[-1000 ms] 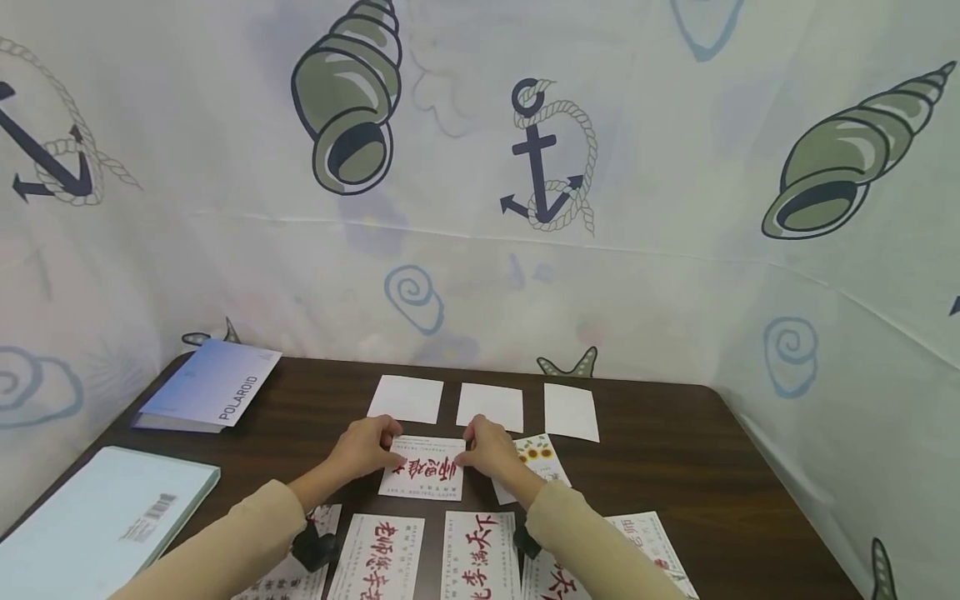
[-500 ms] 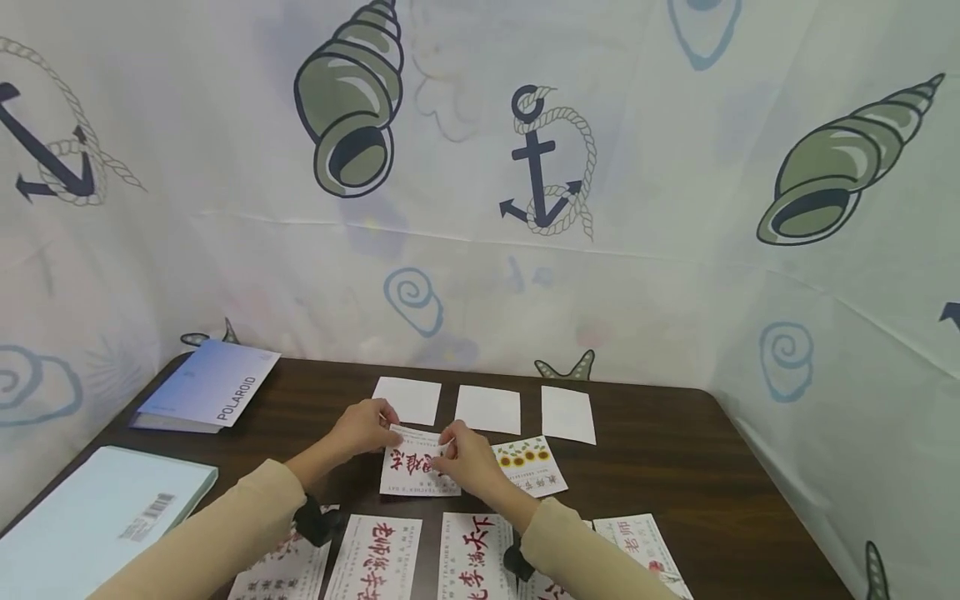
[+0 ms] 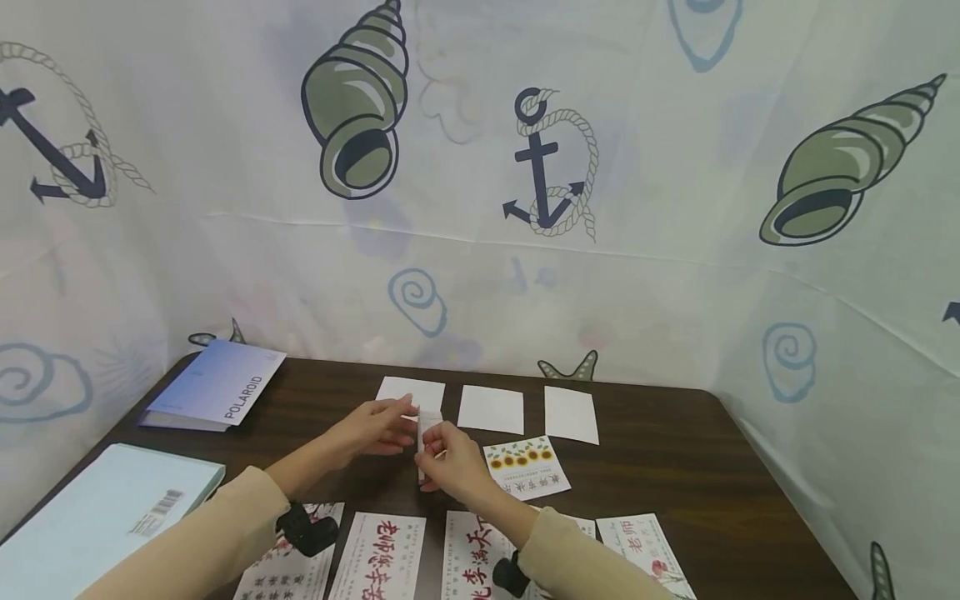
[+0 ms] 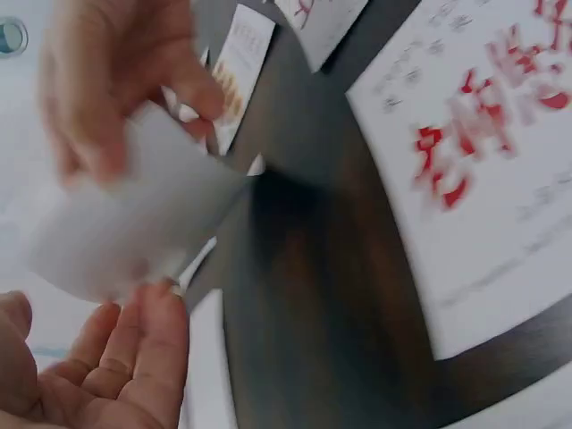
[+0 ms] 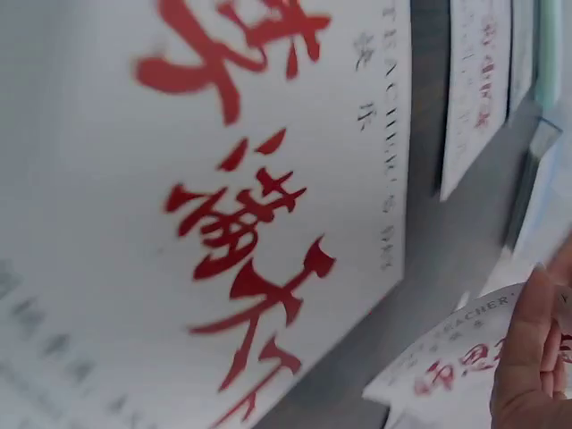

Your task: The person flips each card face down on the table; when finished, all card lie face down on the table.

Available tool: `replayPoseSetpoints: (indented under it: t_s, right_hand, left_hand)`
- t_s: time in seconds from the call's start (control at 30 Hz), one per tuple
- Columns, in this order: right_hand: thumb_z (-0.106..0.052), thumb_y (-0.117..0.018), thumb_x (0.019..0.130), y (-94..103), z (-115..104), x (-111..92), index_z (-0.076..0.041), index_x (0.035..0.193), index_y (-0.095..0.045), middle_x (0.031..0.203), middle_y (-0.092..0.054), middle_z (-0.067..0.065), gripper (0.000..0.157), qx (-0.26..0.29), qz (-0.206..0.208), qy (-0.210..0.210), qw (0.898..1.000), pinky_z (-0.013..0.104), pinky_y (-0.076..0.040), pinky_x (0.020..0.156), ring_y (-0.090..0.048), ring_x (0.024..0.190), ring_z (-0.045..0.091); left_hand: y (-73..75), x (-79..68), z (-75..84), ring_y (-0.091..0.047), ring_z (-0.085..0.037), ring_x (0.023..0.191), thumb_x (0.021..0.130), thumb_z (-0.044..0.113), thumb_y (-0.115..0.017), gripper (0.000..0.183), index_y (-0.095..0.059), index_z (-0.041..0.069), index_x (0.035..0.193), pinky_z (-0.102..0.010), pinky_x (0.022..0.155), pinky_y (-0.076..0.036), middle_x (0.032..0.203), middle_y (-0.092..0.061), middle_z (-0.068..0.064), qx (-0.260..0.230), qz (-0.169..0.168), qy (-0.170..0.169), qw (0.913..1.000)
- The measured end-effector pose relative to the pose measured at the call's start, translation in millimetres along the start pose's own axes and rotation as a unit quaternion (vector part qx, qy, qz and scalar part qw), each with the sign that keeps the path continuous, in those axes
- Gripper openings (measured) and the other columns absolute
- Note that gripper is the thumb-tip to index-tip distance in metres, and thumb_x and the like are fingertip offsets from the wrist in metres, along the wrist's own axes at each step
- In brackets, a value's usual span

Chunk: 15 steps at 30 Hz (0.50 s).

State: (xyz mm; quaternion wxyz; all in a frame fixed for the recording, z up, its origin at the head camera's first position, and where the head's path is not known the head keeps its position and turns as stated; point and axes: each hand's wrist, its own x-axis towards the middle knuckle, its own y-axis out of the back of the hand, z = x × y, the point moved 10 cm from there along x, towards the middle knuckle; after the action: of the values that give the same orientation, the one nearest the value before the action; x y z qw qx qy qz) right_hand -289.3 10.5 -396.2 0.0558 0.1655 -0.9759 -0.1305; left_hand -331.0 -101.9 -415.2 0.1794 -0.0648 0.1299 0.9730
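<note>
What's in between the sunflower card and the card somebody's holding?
The person's right hand: in the head view it comes between the sunflower card and the held card.

Draped nook — shell-print cloth (image 3: pixel 660 317), table (image 3: pixel 675 467)

Held card (image 3: pixel 429 423), left of the sunflower card (image 3: pixel 527 468): print out of sight in head view; blank side blurred in left wrist view; partly covered by the right hand (image 3: pixel 459 462) in right wrist view.
Lettered cards (image 3: pixel 377 554), nearer than the sunflower card: bottoms cut off; one mostly behind the right sleeve (image 3: pixel 588 560).
Pale blue book (image 3: pixel 112 508), far left of it: corner cut off, barcode (image 3: pixel 165 502) illegible.
</note>
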Motion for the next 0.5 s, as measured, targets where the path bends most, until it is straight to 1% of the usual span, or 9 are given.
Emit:
replayPoseSetpoints:
  t_s: [0.07, 0.13, 0.17, 0.2, 0.27, 0.33, 0.4, 0.43, 0.5]
  right_hand:
    - [-0.001, -0.059, 0.086, 4.4, -5.2, -4.4, 0.007, 0.107, -0.052, 0.083, -0.059, 0.014, 0.023, 0.027, 0.002, 0.005, 1.000, 0.031, -0.055, 0.054, -0.066, 0.061, 0.024]
    - [0.000, -0.057, 0.087, 8.4, -8.5, -7.9, 0.008, 0.109, -0.051, 0.086, -0.060, 0.019, 0.024, 0.046, 0.004, 0.009, 0.999, 0.031, -0.056, 0.055, -0.064, 0.059, 0.019]
    - [0.001, -0.056, 0.087, 10.4, -8.5, -9.0, 0.009, 0.110, -0.050, 0.087, -0.061, 0.021, 0.024, 0.056, 0.006, 0.008, 0.998, 0.031, -0.056, 0.056, -0.063, 0.059, 0.017]
    - [0.001, -0.056, 0.087, 12.8, -6.8, -9.6, 0.009, 0.110, -0.050, 0.087, -0.061, 0.022, 0.025, 0.063, 0.009, 0.006, 0.998, 0.031, -0.056, 0.056, -0.062, 0.058, 0.014]
    - [0.002, -0.057, 0.087, 18.0, 0.7, -9.3, 0.010, 0.112, -0.048, 0.084, -0.061, 0.020, 0.027, 0.072, 0.020, -0.010, 0.997, 0.030, -0.056, 0.057, -0.060, 0.056, 0.011]
    - [0.003, -0.058, 0.086, 24.1, 13.7, -7.9, 0.010, 0.114, -0.047, 0.079, -0.059, 0.015, 0.031, 0.077, 0.035, -0.035, 0.996, 0.029, -0.055, 0.056, -0.058, 0.055, 0.009]
    - [0.004, -0.061, 0.084, 29.9, 29.1, -6.3, 0.010, 0.115, -0.046, 0.075, -0.056, 0.008, 0.034, 0.078, 0.053, -0.065, 0.993, 0.029, -0.055, 0.055, -0.056, 0.054, 0.009]
    - [0.004, -0.062, 0.083, 32.1, 36.2, -5.8, 0.010, 0.115, -0.046, 0.073, -0.054, 0.006, 0.035, 0.073, 0.060, -0.079, 0.992, 0.028, -0.055, 0.055, -0.055, 0.053, 0.009]
    - [0.005, -0.064, 0.082, 34.4, 48.1, -5.4, 0.010, 0.111, -0.048, 0.072, -0.053, 0.004, 0.034, 0.062, 0.067, -0.104, 0.990, 0.028, -0.054, 0.053, -0.055, 0.051, 0.010]
  left_hand:
    - [-2.3, -2.8, -8.4, -0.060, -0.033, 0.107, 0.099, 0.044, -0.041, 0.063, -0.038, -0.006, 0.137, -0.041, 0.088, -0.051, 0.129, -0.052, -0.028, -0.022, -0.017, 0.007, 0.9996]
    - [-2.3, -5.4, -15.7, -0.057, -0.035, 0.112, 0.098, 0.042, -0.044, 0.065, -0.033, -0.006, 0.140, -0.043, 0.090, -0.049, 0.135, -0.046, -0.029, -0.007, -0.019, 0.008, 0.9998]
    - [-0.9, -6.7, -19.0, -0.057, -0.035, 0.112, 0.097, 0.039, -0.048, 0.065, -0.032, -0.007, 0.140, -0.043, 0.090, -0.049, 0.135, -0.045, -0.030, 0.007, -0.010, 0.008, 0.9999]
    - [2.3, -8.0, -21.9, -0.058, -0.035, 0.111, 0.095, 0.036, -0.053, 0.064, -0.034, -0.007, 0.139, -0.043, 0.089, -0.050, 0.133, -0.047, -0.030, 0.024, 0.008, 0.008, 0.9997]
    - [11.7, -10.6, -25.4, -0.062, -0.031, 0.103, 0.090, 0.029, -0.064, 0.061, -0.042, -0.006, 0.135, -0.041, 0.084, -0.052, 0.125, -0.055, -0.027, 0.068, 0.057, 0.005, 0.9961]
    - [21.5, -13.7, -26.6, -0.063, -0.025, 0.092, 0.084, 0.022, -0.071, 0.056, -0.050, -0.005, 0.128, -0.038, 0.078, -0.054, 0.111, -0.063, -0.022, 0.111, 0.108, 0.005, 0.9879]
    - [29.1, -16.4, -26.0, -0.063, -0.020, 0.081, 0.079, 0.017, -0.075, 0.050, -0.056, -0.004, 0.120, -0.035, 0.070, -0.055, 0.097, -0.066, -0.015, 0.155, 0.148, 0.001, 0.9767]
    - [31.3, -17.3, -25.3, -0.062, -0.018, 0.075, 0.077, 0.016, -0.076, 0.048, -0.058, -0.005, 0.117, -0.033, 0.067, -0.055, 0.091, -0.067, -0.012, 0.178, 0.160, -0.002, 0.9709]
    - [32.5, -18.9, -24.4, -0.059, -0.015, 0.068, 0.075, 0.014, -0.078, 0.044, -0.060, -0.004, 0.111, -0.030, 0.062, -0.052, 0.083, -0.066, -0.007, 0.225, 0.171, -0.008, 0.9592]
